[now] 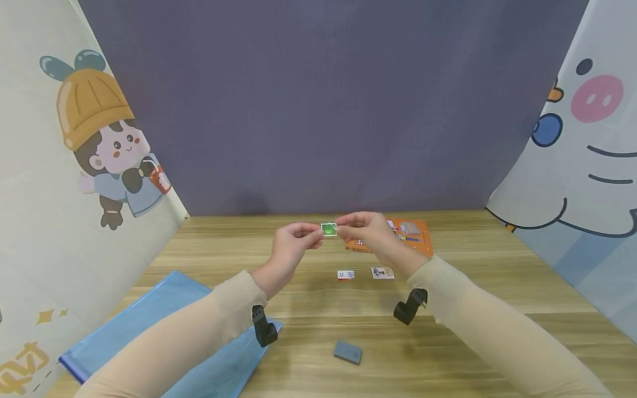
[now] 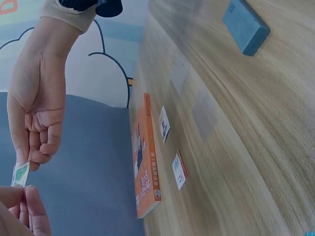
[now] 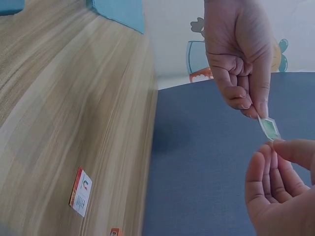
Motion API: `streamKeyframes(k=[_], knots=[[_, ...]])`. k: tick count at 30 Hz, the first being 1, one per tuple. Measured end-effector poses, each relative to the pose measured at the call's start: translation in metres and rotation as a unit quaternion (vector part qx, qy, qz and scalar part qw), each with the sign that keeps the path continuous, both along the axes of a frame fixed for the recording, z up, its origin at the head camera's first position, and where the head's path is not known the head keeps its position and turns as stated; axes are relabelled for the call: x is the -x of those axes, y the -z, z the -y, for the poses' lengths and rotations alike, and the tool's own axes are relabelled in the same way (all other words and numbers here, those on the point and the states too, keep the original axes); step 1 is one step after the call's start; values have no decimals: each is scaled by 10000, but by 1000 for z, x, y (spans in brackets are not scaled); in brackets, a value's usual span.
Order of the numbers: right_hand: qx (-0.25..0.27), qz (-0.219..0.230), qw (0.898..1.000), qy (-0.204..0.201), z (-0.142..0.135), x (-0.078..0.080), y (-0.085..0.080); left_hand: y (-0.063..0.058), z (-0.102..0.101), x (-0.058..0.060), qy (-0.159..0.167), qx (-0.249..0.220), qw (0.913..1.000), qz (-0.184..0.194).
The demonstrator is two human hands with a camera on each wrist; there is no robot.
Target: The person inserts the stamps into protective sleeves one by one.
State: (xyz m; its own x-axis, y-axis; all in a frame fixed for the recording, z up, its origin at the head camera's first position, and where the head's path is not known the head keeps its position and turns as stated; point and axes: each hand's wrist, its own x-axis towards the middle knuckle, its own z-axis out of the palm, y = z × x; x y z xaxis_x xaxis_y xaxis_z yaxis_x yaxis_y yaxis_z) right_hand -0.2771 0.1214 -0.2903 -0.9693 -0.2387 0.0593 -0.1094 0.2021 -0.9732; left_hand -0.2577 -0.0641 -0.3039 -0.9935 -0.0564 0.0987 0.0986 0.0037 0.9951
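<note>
Between both hands, above the table, is a small green card with a white border (image 1: 328, 229). My left hand (image 1: 293, 246) pinches its left edge between thumb and fingers. On the opposite edge, my right hand (image 1: 370, 233) pinches it the same way. The right wrist view shows the card (image 3: 269, 129) tilted, with fingertips at both ends. Below the hands lie two small printed cards, one white with a red edge (image 1: 345, 275) and one with a dark figure (image 1: 382, 273).
An orange book or flat box (image 1: 415, 235) lies behind the right hand. A grey-blue block (image 1: 348, 352) rests near the table's front. To the left spreads a blue translucent folder or bag (image 1: 169, 309), partly under the left forearm. A dark cloth wall (image 1: 323, 110) stands behind the table.
</note>
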Motion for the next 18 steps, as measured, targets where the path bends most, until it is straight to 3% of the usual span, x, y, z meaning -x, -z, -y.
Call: streamKeyframes(k=[8, 18], knots=[[421, -360, 9980, -310, 2, 0, 2, -1, 5, 0, -67, -76, 9999, 45], [413, -307, 9985, -159, 12, 1, 7, 0, 12, 1, 80, 39, 9998, 155]])
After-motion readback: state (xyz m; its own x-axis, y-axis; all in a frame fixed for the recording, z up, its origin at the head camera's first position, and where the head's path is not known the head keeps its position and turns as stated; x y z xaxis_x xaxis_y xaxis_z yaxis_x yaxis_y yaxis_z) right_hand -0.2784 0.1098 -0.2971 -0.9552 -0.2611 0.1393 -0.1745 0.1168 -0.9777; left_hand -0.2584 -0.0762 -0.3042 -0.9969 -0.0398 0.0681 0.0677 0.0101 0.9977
